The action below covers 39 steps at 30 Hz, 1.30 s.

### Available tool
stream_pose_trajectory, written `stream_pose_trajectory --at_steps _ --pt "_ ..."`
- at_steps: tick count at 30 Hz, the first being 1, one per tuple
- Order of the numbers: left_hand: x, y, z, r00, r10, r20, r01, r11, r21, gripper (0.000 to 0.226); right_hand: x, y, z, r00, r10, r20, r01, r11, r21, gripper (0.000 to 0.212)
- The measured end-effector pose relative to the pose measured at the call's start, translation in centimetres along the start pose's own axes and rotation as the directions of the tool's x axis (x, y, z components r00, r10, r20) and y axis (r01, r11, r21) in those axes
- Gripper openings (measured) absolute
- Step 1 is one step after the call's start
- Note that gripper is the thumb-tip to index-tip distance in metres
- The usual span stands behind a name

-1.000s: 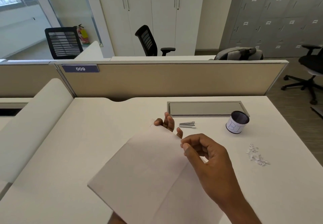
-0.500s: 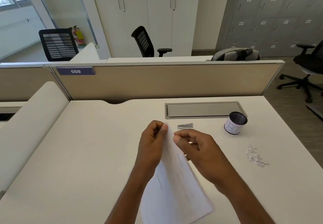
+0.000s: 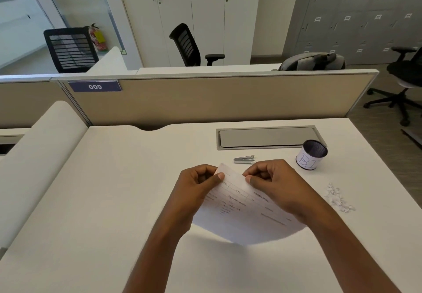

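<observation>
Both hands up over the desk (image 3: pixel 114 190). Left hand (image 3: pixel 198 185) and right hand (image 3: pixel 274 183) each pinch the top edge of a printed form (image 3: pixel 246 210), thumbs close together; the sheet hangs bowed above the surface, lower edge near or on it, hard to tell.

Risk, as I read it: if the hands pull unevenly, a tear could wander across the print, or the loose lower half could sweep the paper scraps (image 3: pixel 338 199) off the right side.

Pale desk; small metal stapler (image 3: pixel 243 159), lettered cup (image 3: pixel 311 154), beige partition (image 3: pixel 228 96), office chairs, grey lockers beyond.
</observation>
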<state>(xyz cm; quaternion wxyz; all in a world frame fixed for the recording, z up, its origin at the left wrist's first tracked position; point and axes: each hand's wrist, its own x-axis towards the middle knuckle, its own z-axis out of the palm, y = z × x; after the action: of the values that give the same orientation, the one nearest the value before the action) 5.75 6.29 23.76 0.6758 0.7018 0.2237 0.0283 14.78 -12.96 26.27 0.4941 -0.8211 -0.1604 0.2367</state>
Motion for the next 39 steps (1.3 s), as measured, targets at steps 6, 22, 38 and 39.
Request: stream_pose_trajectory --at_steps 6,22,38,39 --pt "-0.1 -1.1 0.9 0.892 0.367 -0.266 -0.196 0.841 0.504 0.024 0.5 0.8 0.8 0.994 -0.013 -0.11 0.014 1.0 0.014 0.014" --pt "-0.7 1.8 1.8 0.983 0.13 -0.127 -0.117 0.987 0.107 0.024 -0.8 -0.8 4.5 0.94 -0.285 -0.185 0.286 0.958 -0.024 0.023" --pt "0.5 -0.7 -0.7 0.999 0.049 0.001 -0.048 0.963 0.266 0.016 1.9 2.8 2.8 0.995 -0.097 -0.018 0.098 0.992 0.083 0.014" --pt "0.8 -1.5 -0.7 1.0 0.001 -0.018 0.003 0.973 0.229 0.017 2.6 3.4 3.0 0.998 -0.064 0.014 0.062 0.993 0.103 0.016"
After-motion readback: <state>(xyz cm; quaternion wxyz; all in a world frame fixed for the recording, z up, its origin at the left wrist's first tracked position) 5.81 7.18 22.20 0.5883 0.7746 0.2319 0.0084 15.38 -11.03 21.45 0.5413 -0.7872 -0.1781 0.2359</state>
